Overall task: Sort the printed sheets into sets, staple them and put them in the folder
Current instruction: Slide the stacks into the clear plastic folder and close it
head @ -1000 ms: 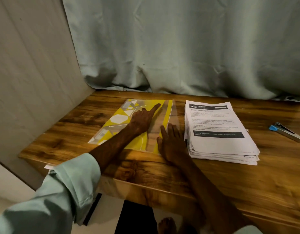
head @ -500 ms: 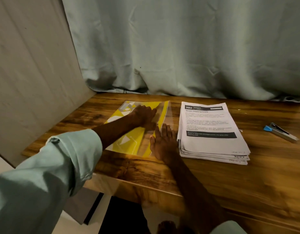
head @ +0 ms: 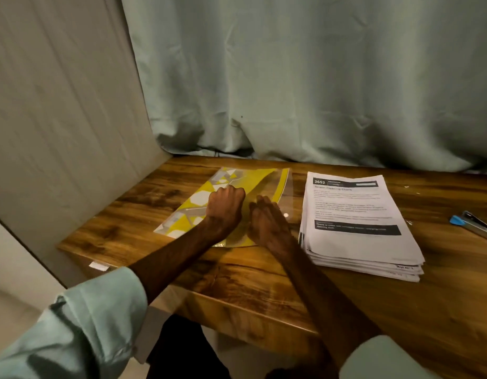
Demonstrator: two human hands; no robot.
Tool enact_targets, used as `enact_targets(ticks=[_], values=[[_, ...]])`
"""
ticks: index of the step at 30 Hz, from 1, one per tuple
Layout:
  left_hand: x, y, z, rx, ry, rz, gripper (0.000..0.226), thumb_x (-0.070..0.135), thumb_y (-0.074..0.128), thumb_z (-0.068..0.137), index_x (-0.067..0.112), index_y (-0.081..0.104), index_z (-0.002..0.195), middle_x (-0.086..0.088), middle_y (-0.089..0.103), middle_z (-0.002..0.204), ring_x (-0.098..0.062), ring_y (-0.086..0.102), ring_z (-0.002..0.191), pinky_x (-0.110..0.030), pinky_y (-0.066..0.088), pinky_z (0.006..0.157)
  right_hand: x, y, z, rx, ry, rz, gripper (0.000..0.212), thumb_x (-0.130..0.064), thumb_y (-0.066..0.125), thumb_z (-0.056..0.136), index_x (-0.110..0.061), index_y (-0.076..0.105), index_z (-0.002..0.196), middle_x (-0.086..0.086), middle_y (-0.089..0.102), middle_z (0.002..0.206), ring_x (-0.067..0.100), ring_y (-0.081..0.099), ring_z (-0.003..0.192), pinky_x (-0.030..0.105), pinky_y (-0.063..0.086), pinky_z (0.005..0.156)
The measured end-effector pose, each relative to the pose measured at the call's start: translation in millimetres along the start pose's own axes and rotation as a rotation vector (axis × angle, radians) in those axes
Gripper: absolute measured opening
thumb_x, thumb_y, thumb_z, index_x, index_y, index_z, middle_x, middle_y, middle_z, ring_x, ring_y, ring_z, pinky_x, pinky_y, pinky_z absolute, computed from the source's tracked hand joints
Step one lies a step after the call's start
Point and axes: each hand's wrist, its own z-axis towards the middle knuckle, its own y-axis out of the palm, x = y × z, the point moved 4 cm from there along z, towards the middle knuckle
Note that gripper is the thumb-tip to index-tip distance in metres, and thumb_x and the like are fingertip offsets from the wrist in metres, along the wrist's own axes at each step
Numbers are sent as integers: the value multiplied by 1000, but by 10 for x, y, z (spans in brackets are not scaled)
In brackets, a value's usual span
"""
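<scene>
The folder [head: 264, 177] lies flat on the left part of the wooden worktop [head: 236, 272], directly under both hands. The left hand [head: 225, 206] sits on its middle as a fist, knuckles up and fingers curled under; whether they pinch anything beneath cannot be told. The right hand [head: 267, 222] lies just beside it, touching the near right part of the folder, its fingers [head: 264, 203] straight, close together and pointing away from the person, holding nothing (this hand is somewhat blurred). The folder is yellow with grey and white angular shapes, and a clear plastic cover [head: 288, 203] over it reaches a little past its right edge and catches the light. Just to the right, apart from the right hand, a stack of printed sheets [head: 354, 212] rests squarely on the worktop. Its top page has a black header strip with the number 2652, lines of small text too blurred to read, and a black band lower down. The lower sheets are slightly fanned at the near edge. Well to the right, a stapler [head: 475, 227] with a blue end lies at the picture's edge. A pale green curtain [head: 319, 77] hangs behind the worktop, and a pale green sleeve [head: 86, 324] covers the left forearm.
</scene>
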Motion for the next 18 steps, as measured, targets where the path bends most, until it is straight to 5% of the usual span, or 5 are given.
enact_targets(ticks=[6, 18], values=[[-433, -67, 104, 119, -59, -97, 15, 7, 57, 89, 14, 63, 101, -16, 66, 103, -41, 62, 95, -37, 32, 63, 9, 112, 376, -259, -21, 0, 68, -71, 43, 90, -35, 36, 147, 7, 29, 158, 38, 28, 142, 59, 28, 111], [-463, -198, 132, 225, -70, -74, 25, 1, 53, 89, 12, 67, 106, -14, 69, 101, -37, 65, 91, -35, 33, 63, -46, 193, 378, -288, 16, -58, 67, -71, 33, 95, -38, 26, 153, 8, 16, 165, 42, 17, 149, 63, 18, 116]])
